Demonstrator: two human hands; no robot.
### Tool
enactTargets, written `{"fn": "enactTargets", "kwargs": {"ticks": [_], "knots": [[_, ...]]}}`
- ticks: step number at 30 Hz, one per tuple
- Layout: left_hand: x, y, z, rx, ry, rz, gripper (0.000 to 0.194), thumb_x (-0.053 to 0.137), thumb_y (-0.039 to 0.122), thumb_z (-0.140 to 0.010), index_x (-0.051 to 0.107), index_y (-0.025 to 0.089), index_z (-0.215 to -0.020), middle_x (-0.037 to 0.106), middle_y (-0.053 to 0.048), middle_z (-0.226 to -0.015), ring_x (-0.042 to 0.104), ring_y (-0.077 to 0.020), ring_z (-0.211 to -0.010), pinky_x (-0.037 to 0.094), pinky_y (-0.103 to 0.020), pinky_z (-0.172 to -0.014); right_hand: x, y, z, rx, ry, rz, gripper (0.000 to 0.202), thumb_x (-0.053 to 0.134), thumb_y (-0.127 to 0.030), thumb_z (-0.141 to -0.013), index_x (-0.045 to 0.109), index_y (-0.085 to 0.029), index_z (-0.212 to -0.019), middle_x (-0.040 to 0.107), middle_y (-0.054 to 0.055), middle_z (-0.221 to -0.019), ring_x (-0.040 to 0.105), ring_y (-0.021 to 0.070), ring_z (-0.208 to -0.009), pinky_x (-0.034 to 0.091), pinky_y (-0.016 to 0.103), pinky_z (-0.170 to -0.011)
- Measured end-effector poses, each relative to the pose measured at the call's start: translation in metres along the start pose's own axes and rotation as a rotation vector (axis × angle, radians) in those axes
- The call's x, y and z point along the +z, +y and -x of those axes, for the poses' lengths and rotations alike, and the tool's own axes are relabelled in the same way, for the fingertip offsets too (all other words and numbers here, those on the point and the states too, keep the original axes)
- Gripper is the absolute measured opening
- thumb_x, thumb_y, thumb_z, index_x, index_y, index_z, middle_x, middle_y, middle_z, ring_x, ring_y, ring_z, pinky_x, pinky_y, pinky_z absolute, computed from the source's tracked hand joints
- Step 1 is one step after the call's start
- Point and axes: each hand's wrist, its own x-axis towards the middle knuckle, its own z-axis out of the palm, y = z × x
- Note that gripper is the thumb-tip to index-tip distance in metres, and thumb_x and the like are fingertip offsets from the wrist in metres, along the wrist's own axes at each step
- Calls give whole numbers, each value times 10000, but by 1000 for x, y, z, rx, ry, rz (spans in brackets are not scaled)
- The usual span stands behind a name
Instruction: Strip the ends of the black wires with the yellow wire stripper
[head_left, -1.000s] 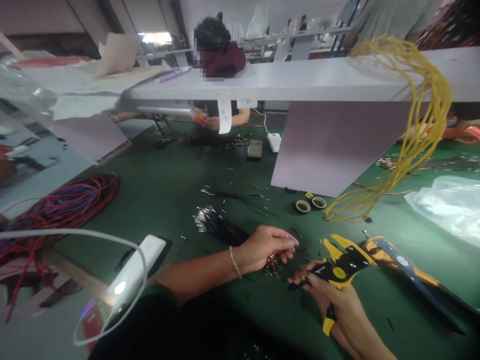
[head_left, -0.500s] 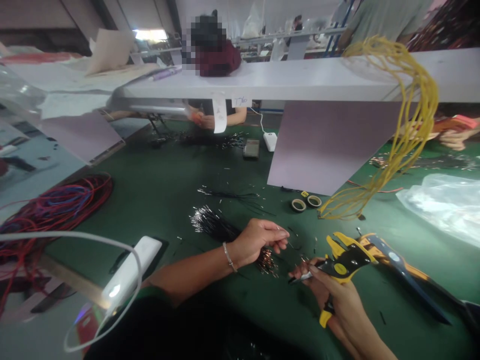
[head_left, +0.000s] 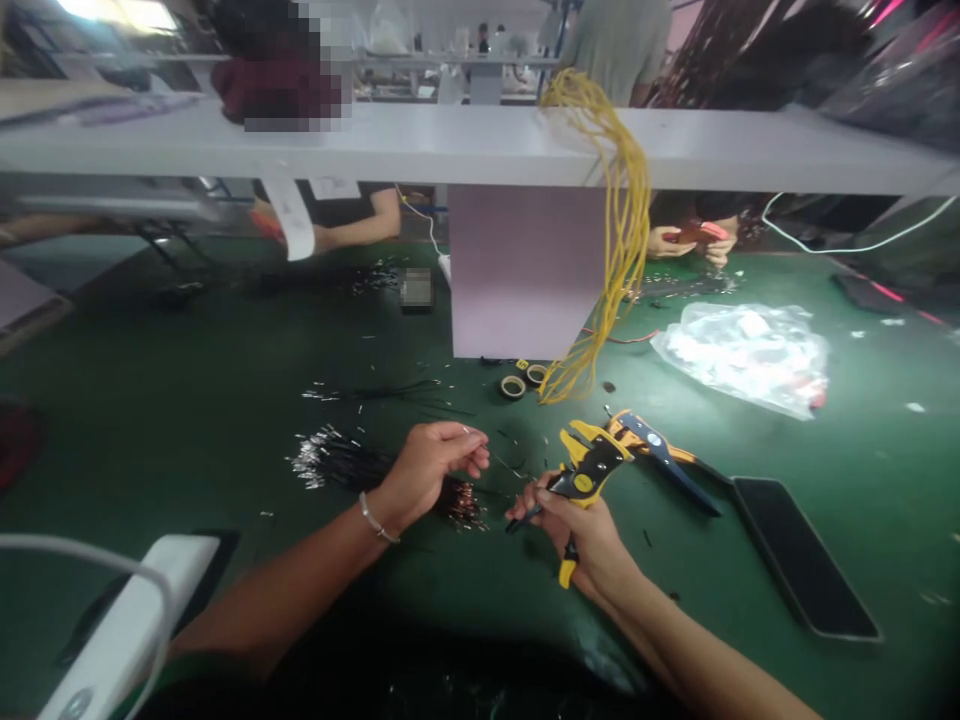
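Observation:
My left hand (head_left: 442, 465) is closed in a pinch on a thin dark wire (head_left: 511, 464), which runs from its fingertips towards my right hand. My right hand (head_left: 574, 520) wraps round the handles of a yellow and black wire stripper (head_left: 589, 472), whose jaws point up and to the left. Under my left hand lies a bundle of black wires (head_left: 356, 465), silver tips at the left and bare copper ends (head_left: 466, 505) at the right. Behind it are a few loose black wires (head_left: 382, 392). A second wire stripper (head_left: 660, 460), orange and dark blue, rests beyond my right hand.
A dark phone (head_left: 806, 555) lies to the right. Yellow wires (head_left: 626, 230) hang from the white shelf (head_left: 405, 145) over two tape rolls (head_left: 513, 387). A clear plastic bag (head_left: 742, 355) is at the back right, a white power strip (head_left: 142, 620) at the front left. Co-workers' hands (head_left: 694, 242) show beyond.
The view has swung to the right, so things sit further left and the phone shows whole. Both my hands keep their holds on the wire and the wire stripper.

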Motion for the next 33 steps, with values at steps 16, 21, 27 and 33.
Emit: {"fn": "enactTargets", "kwargs": {"ticks": [16, 21, 27, 33], "knots": [[-11, 10, -8, 70, 57, 21, 189, 734, 274, -726, 697, 92, -757, 676, -78, -697, 631, -156, -636, 492, -274, -583, -1, 7, 6, 106, -159, -27, 198, 767, -261, -698, 618, -177, -798, 648, 13, -705, 651, 211, -700, 511, 403, -767], [-10, 17, -6, 140, 170, 53, 191, 734, 272, -723, 697, 98, -791, 687, -72, -705, 641, -160, -657, 505, -289, -624, 1, 12, 10, 155, -150, -2, 200, 769, -235, -681, 628, -168, -806, 659, 18, -720, 658, 214, -702, 501, 395, -766], [-6, 19, -2, 156, 177, 32, 176, 721, 274, -730, 699, 104, -774, 687, -72, -704, 640, -161, -656, 505, -294, -621, 2, 9, 13, 182, -164, 112, 208, 758, -233, -664, 623, -165, -806, 681, 27, -711, 666, 217, -708, 475, 334, -702], [-11, 14, -5, 54, 59, 81, 180, 725, 279, -739, 695, 105, -775, 690, -79, -728, 647, -159, -654, 493, -270, -585, 1, 12, 13, 201, -212, 161, 184, 743, -207, -650, 643, -157, -797, 681, 25, -699, 657, 212, -686, 477, 345, -708]]}}
